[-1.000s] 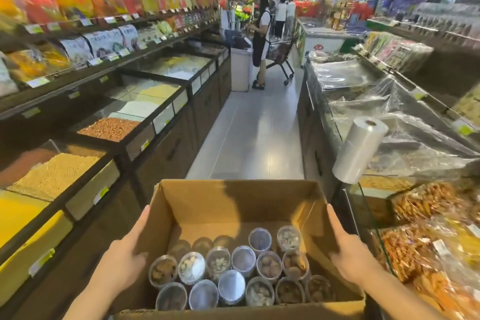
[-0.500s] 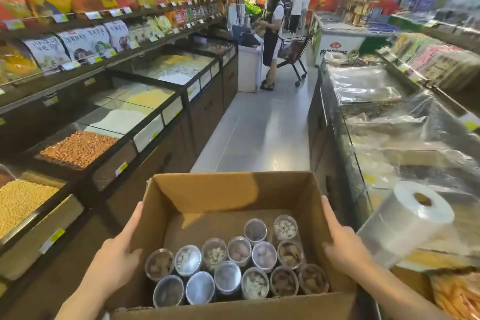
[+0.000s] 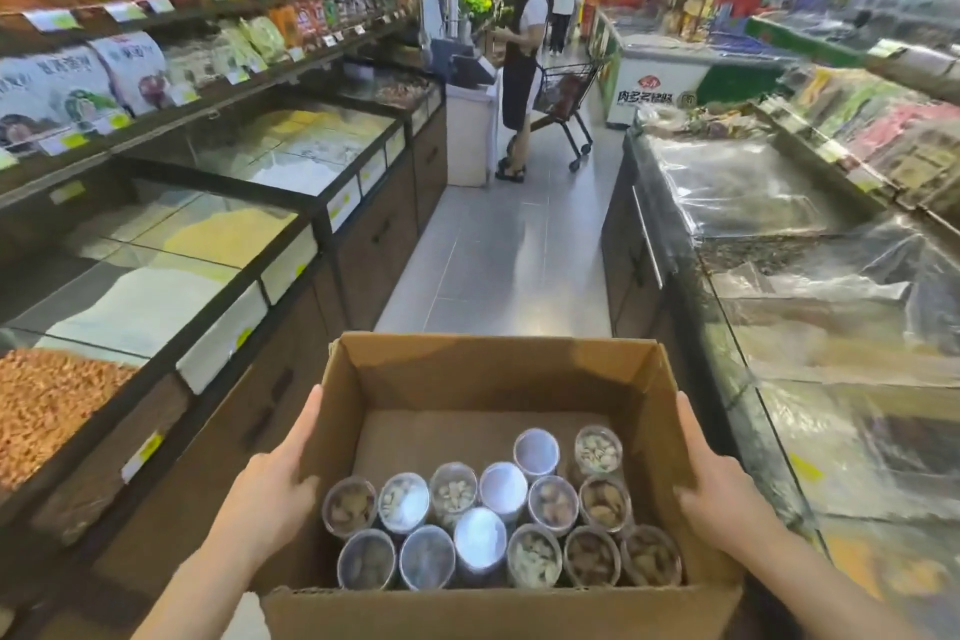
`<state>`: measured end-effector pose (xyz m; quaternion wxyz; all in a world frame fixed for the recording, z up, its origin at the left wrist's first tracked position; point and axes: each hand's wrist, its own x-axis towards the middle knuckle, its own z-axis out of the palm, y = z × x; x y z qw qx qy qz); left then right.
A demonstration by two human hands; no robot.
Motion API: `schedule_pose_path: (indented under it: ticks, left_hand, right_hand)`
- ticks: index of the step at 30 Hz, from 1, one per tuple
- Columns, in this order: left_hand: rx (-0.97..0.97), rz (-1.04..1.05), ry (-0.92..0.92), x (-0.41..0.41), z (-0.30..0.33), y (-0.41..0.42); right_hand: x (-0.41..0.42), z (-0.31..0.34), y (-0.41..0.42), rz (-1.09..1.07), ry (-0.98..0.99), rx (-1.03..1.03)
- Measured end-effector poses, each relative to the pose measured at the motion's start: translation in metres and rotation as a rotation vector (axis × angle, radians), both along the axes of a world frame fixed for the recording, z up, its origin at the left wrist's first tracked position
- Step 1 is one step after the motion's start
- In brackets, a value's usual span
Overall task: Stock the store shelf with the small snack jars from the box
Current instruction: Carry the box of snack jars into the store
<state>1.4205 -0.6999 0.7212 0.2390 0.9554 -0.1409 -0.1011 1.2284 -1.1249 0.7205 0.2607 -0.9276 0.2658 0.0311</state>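
I carry an open cardboard box [image 3: 498, 369] in front of me at the bottom centre of the view. Several small clear snack jars [image 3: 501, 528] with transparent lids stand upright in its near half, filled with nuts and dried snacks. My left hand [image 3: 270, 494] grips the box's left wall. On the opposite wall my right hand [image 3: 719, 499] holds on, fingers pressed flat against the cardboard. The far half of the box floor is bare.
Bulk bins of grains and nuts [image 3: 171, 270] with shelves of bagged snacks [image 3: 130, 68] above line the left. Plastic-covered counters [image 3: 810, 286] run along the right. A tiled aisle [image 3: 509, 265] leads ahead to a person with a shopping cart [image 3: 566, 104].
I have moved forward along the aisle with the box. The bins on the left slid back past me, and the plastic bag roll on the right has left the view.
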Motion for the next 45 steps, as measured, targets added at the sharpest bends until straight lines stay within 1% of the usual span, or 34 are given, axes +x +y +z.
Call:
schedule_pose_path:
  ticks: [3, 7, 12, 14, 16, 19, 23, 27, 32, 38, 43, 45]
  left_hand:
    - [0.010, -0.010, -0.006, 0.054, 0.009, -0.029]
    - [0.032, -0.001, -0.015, 0.124, 0.008, -0.069]
    - [0.036, 0.082, -0.026, 0.203, -0.006, -0.118]
    - [0.012, 0.130, -0.019, 0.228, -0.007, -0.136]
    - [-0.013, 0.161, -0.002, 0.252, -0.009, -0.157]
    - [-0.007, 0.216, 0.000, 0.285, -0.012, -0.187]
    - [-0.011, 0.278, 0.018, 0.331, -0.012, -0.221]
    - [-0.025, 0.359, 0.030, 0.385, -0.027, -0.242]
    - [-0.049, 0.445, 0.051, 0.456, -0.047, -0.259]
    - [-0.085, 0.588, 0.058, 0.524, -0.070, -0.268]
    - [-0.104, 0.766, 0.071, 0.560, -0.090, -0.270]
    - [-0.104, 0.848, 0.082, 0.570, -0.099, -0.268]
  right_hand:
    - [0.053, -0.003, -0.030, 0.000, 0.010, -0.035]
    - [0.132, -0.010, -0.075, 0.018, 0.033, -0.005]
    - [0.241, -0.009, -0.130, 0.107, 0.018, 0.030]
    - [0.285, -0.006, -0.153, 0.156, -0.002, 0.006]
    - [0.327, -0.007, -0.180, 0.158, -0.003, -0.013]
    - [0.386, -0.004, -0.215, 0.192, 0.034, -0.049]
    - [0.463, 0.017, -0.242, 0.284, 0.038, -0.084]
    - [0.543, 0.027, -0.259, 0.375, 0.070, -0.136]
    - [0.649, 0.021, -0.270, 0.455, 0.079, -0.166]
    - [0.776, -0.011, -0.281, 0.499, 0.036, -0.164]
    - [0.872, -0.040, -0.269, 0.572, 0.056, -0.202]
    - [0.909, -0.053, -0.258, 0.623, 0.060, -0.185]
